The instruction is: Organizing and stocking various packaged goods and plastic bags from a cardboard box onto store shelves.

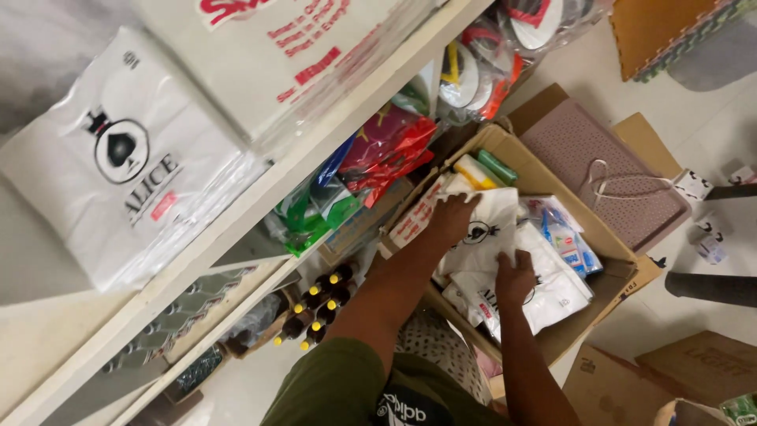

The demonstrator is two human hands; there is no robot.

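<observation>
White bags [505,260] lie stacked inside the cardboard box [544,177] below the shelf [260,197]. The left hand [452,217] rests flat, fingers curled over the top bag at the box's far side; the right hand [514,276] presses spread fingers on the stack nearer the person.

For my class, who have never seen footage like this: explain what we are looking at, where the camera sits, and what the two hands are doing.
One picture, taken by a camera worn on a person's head, looking down. No machine: two bare hands. The left hand and the right hand both rest on white plastic bags inside an open cardboard box on the floor. Whether either hand grips a bag cannot be told. Beside the box is a white shelf with more bags on top and small yellow-capped bottles lower down.
</observation>
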